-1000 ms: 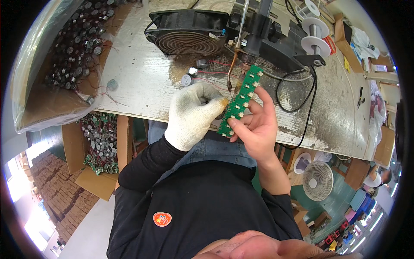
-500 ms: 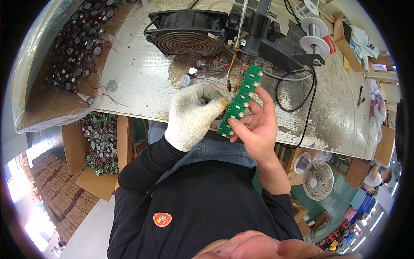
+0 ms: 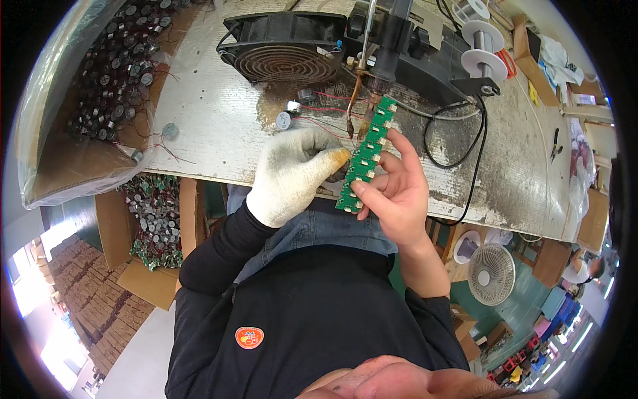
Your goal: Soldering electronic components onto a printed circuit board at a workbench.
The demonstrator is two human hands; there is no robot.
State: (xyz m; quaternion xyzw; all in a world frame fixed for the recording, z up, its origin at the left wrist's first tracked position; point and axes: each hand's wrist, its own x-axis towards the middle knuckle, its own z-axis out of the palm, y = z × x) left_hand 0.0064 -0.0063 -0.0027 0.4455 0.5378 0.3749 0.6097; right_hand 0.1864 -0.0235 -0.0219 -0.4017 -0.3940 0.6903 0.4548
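My right hand (image 3: 397, 189), bare, grips a long narrow green circuit board (image 3: 366, 158) with a row of small white connectors, thumb on its face near the lower end. My left hand (image 3: 292, 174), in a whitish knit glove with a stained thumb tip, is closed in a pinch at the board's left edge. Whatever lies between those fingertips is hidden. Just above them hangs the dark tip of a soldering iron (image 3: 350, 126), close to the board. Small round motors (image 3: 284, 120) lie beyond my left hand, their thin red wires (image 3: 332, 108) running toward the board.
A black fan (image 3: 286, 50) and the soldering stand (image 3: 399, 50) stand at the back, with solder spools (image 3: 483, 50) to their right. At left lies a plastic-lined box of motors (image 3: 109, 86); another carton (image 3: 156, 223) sits below the table edge. A black cable (image 3: 480, 153) loops at right.
The board has turned slightly more upright, its upper end shifting left. My left hand has drawn a little to the left, still pinched by the board's edge. My right hand keeps its grip.
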